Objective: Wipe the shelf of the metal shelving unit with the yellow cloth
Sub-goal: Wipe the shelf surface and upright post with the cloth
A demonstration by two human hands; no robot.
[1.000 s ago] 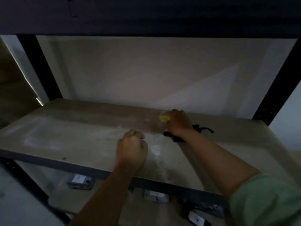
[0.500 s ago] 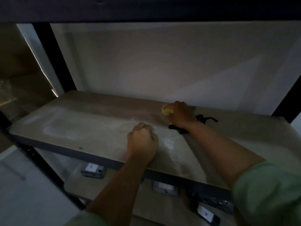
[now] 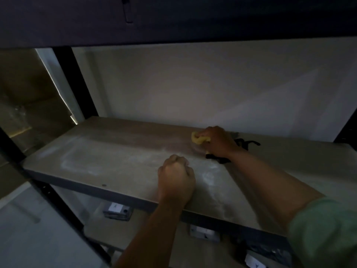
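Shelf [image 3: 116,161]: dusty smears across left and front, wiping judged part done. Cloth [image 3: 199,139]: at rear centre, bunched under right hand [image 3: 218,142], fingers clamped on it. Left hand [image 3: 176,180]: fisted, resting at front edge.

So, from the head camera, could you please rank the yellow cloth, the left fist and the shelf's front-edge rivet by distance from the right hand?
1. yellow cloth: gripped in the right hand.
2. left hand: fisted, nearer the front edge.
3. rivet: front edge, far left.
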